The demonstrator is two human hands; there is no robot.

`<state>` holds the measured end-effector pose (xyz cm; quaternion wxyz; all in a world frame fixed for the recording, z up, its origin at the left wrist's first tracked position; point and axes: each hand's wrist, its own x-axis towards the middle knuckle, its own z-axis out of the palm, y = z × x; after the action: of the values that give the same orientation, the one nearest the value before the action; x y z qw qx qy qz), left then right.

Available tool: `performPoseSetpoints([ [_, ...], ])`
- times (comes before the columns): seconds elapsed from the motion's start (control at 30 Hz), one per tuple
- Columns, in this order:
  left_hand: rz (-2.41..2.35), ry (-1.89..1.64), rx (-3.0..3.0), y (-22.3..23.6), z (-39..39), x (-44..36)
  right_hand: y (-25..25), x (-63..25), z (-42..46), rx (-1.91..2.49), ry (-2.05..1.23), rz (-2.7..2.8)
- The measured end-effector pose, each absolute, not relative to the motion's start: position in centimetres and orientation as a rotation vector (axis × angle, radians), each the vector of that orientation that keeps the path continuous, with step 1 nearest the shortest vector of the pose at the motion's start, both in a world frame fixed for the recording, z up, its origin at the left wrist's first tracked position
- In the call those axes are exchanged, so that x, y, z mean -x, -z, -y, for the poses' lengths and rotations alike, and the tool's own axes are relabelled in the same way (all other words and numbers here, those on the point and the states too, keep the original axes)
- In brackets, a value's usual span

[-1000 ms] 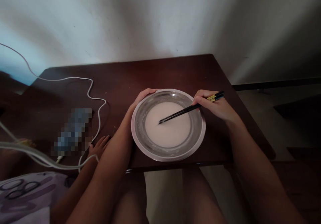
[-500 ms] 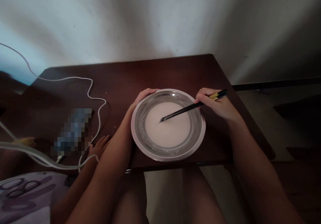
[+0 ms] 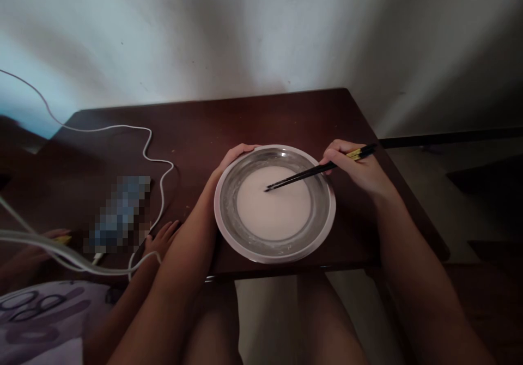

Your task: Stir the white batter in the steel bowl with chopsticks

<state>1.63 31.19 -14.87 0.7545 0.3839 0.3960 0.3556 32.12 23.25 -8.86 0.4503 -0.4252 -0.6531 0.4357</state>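
The right hand pinches the chopsticks, tips at the white liquid in the bowl. The left hand curves around the bowl's far left rim, holding it on the table. Gold bands mark the chopsticks; no lettering is legible.

A pixelated blur hides the object lying on the left of the table, and the left edge cuts off the person beside it.
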Motion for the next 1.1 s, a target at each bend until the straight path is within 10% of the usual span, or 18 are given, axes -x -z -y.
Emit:
performPoseSetpoints([
  [1.1,-0.934,-0.768,-0.881,14.11,-30.99,-2.07,9.08,-32.13,-23.15,0.988,-1.136,1.677],
])
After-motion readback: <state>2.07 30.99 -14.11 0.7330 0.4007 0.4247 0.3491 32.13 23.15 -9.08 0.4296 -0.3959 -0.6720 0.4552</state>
